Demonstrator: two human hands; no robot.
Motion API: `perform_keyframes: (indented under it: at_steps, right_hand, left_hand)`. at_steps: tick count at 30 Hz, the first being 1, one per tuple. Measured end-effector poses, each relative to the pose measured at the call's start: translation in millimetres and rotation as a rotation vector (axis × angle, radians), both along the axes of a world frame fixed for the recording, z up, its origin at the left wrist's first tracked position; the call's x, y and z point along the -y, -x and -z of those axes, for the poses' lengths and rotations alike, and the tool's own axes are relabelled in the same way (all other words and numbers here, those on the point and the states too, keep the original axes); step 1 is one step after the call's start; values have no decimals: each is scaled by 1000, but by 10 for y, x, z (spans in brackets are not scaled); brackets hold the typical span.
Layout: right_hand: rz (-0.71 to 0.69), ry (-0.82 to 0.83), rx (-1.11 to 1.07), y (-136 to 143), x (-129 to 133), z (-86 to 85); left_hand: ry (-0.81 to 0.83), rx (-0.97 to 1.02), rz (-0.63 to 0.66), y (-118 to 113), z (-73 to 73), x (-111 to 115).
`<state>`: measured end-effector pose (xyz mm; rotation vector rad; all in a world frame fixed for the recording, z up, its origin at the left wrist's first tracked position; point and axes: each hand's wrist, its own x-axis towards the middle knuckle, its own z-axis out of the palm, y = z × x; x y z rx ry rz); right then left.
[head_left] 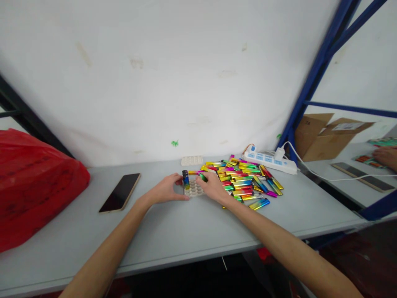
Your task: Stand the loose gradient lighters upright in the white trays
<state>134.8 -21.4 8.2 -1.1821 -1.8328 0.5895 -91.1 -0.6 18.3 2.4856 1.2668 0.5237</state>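
Note:
A pale tray with rows of holes (pixel 194 189) lies on the grey table. Several lighters with blue and yellow bodies (pixel 186 180) stand along its left side. My left hand (pixel 169 188) is at the tray's left edge, thumb and fingers apart, holding nothing. Over the tray's right part, my right hand (pixel 213 186) pinches a green lighter (pixel 203 177); its fingers partly hide the tray. Right beside that hand spreads a pile of shiny multicoloured lighters (pixel 243 182).
A second pale tray (pixel 191 160) lies by the wall. Left are a phone (pixel 120 193) and a red bag (pixel 37 186). A power strip (pixel 269 160) sits behind the pile. Beyond the blue frame (pixel 313 78) are a cardboard box (pixel 331 138) and another person's hand (pixel 386 157).

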Motion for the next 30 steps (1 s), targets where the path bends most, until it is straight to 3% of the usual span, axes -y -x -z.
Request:
perform_keyframes:
  at_steps: [8, 14, 19, 26, 30]
  right_hand:
    - [-145, -94, 43, -9, 9, 29]
    - [-69, -201, 161, 23, -6, 21]
    - [-153, -164, 240, 27, -23, 50]
    - [-223, -275, 484, 73, -62, 44]
    - [-195, -364, 610, 72, -68, -1]
  left_hand:
    - [-15, -38, -5, 3, 6, -1]
    - [-11, -22, -4, 5, 12, -7]
    - [-19, -23, -3, 4, 20, -15]
    - [-18, -21, 19, -2, 16, -8]
    - [-7, -18, 25, -3, 5, -4]
